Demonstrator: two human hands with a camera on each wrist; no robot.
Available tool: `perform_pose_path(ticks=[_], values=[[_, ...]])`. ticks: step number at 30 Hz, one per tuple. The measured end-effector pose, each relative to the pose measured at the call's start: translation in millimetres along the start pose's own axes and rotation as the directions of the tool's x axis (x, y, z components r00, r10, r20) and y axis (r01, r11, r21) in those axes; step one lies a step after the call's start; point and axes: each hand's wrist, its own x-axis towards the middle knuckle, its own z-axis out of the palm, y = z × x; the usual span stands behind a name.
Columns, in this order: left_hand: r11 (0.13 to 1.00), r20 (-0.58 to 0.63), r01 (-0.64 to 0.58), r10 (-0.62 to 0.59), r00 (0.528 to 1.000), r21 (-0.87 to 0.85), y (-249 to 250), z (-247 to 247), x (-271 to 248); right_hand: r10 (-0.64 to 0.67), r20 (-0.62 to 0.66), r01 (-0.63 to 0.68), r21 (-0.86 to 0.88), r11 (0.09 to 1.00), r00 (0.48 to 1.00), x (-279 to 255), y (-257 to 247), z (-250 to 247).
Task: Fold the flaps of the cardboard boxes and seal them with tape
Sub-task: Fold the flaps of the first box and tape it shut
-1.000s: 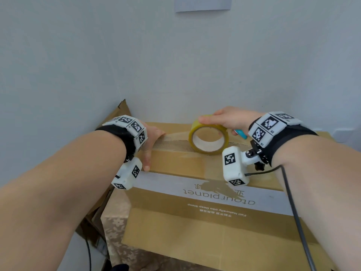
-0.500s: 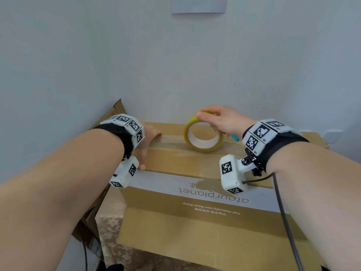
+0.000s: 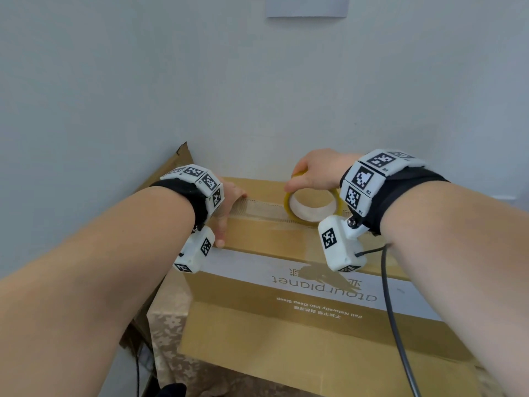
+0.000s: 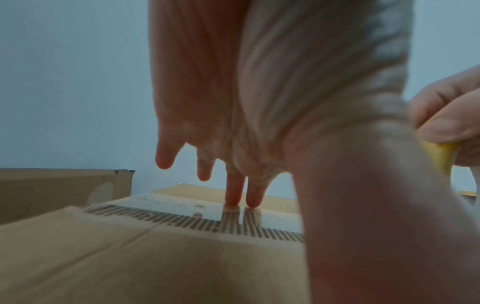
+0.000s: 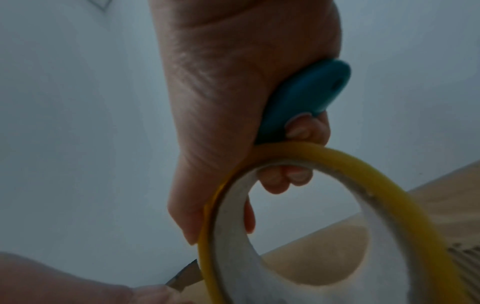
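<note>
Since a second ago our right hand has drawn the tape roll a little toward the far edge of the box top, and the view has dipped so that both wrists sit lower in it; our left hand has kept its place. Nearest us, the cardboard box shows its front face with a white printed band, standing on a bench covered with a patterned cloth. On the box top, the left hand lies flat with its fingers straight, and in the left wrist view two fingertips press down on the strip of clear tape that runs along the seam of the closed flaps, while the other fingers are lifted off. To the right of it, the roll stands on edge on that strip. Our right hand's grip is closed over the top of the roll, with fingers curled through its core, and the same hand also holds a blue tool against the palm. Behind the left wrist, a second piece of cardboard leans by the wall.
</note>
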Motion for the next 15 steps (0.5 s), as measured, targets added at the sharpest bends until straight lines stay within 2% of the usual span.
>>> perform_pose_path(ticks=[3,7,9,12,15], values=[[1.000,-0.003,-0.005,0.005,1.000,-0.003,-1,0,0,0.006,0.027,-0.003,-0.114,0.993,1.000,4,-14,0],[1.000,-0.002,-0.010,0.010,1.000,-0.004,-2,1,0,0.086,0.086,-0.057,-0.300,0.952,0.993,12,-35,1],[1.000,-0.001,-0.011,0.011,1.000,0.000,-2,0,0,0.100,0.137,-0.044,-0.367,0.929,0.986,15,-44,1],[1.000,0.005,-0.008,0.008,1.000,-0.001,-2,0,2,0.077,0.148,-0.011,-0.404,0.915,0.986,17,-50,1],[1.000,-0.008,-0.005,0.005,1.000,0.029,0,2,4,0.002,0.060,0.018,-0.341,0.940,0.998,15,-48,1]])
